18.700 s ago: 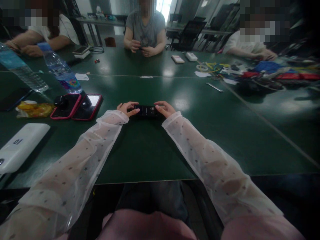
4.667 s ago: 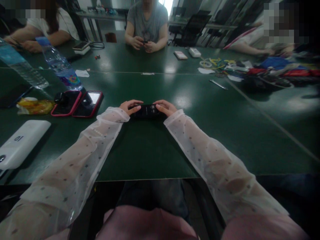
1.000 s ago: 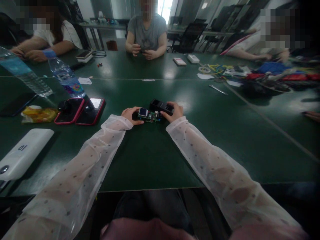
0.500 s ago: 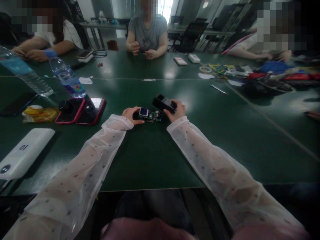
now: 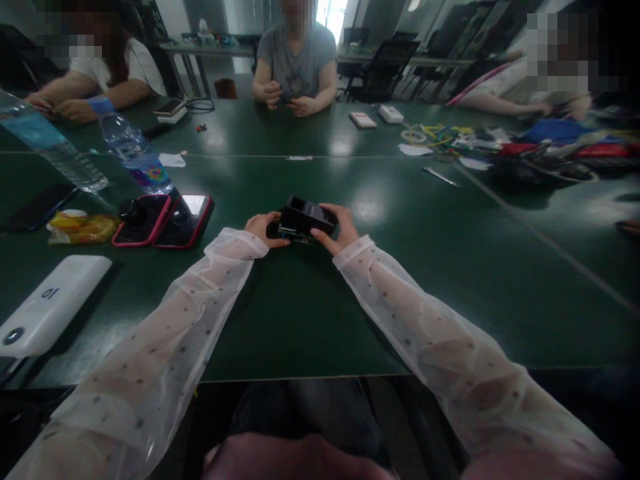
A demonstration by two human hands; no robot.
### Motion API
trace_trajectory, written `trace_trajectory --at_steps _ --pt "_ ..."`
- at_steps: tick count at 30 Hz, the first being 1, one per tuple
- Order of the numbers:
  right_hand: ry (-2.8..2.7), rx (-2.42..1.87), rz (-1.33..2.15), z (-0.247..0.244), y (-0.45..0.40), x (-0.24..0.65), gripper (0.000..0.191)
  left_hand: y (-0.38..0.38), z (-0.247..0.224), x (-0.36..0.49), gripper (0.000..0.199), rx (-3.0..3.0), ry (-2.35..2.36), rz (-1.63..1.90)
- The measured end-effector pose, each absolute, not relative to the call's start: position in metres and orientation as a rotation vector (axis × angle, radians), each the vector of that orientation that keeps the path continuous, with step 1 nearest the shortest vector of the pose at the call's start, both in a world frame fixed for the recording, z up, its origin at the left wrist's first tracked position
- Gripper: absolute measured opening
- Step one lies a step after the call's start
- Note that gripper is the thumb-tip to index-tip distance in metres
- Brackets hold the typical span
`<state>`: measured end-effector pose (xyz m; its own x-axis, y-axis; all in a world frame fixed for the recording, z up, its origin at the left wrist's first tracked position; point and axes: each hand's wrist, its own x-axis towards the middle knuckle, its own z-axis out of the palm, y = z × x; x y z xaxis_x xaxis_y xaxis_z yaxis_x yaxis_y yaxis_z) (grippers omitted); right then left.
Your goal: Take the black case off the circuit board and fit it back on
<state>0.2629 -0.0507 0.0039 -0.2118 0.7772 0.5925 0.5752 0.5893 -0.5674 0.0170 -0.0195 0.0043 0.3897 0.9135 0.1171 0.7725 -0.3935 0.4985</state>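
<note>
Between my hands, on the green table, is a green circuit board (image 5: 295, 236), now mostly covered; in the earlier frame a small square screen shows on it. My left hand (image 5: 263, 230) grips its left end, thumb at the near side and fingers at the far side. A black plastic housing cover (image 5: 306, 213) with a rectangular opening lies over the board, slightly tilted. My right hand (image 5: 340, 228) holds the cover by its right end, between thumb and fingers. Whether the cover is seated on the board, I cannot tell.
To the left are two red-edged phones (image 5: 183, 220), a yellow packet (image 5: 83, 228), water bottles (image 5: 135, 157) and a white power bank (image 5: 53, 303). A wrench (image 5: 441, 177) and a heap of cables (image 5: 440, 139) lie to the right. People sit around the green table (image 5: 310, 320).
My right hand has brought the black housing cover left and over the circuit board, hiding its screen. The left hand stays in place on the board.
</note>
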Motion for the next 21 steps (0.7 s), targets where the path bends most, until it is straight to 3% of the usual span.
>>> trace_trajectory --at_steps 9,15,21 --pt "-1.928 -1.077 0.292 0.009 -0.055 0.262 0.057 -0.022 0.007 0.018 0.072 2.269 1.452 0.569" --pt "-2.149 -1.14 0.31 0.001 -0.049 0.263 0.056 -0.025 0.002 0.017 0.099 2.234 1.357 0.688" --pt "-2.183 -1.109 0.291 -0.002 -0.047 0.265 0.057 -0.026 0.005 0.016 0.073 2.221 1.333 0.661"
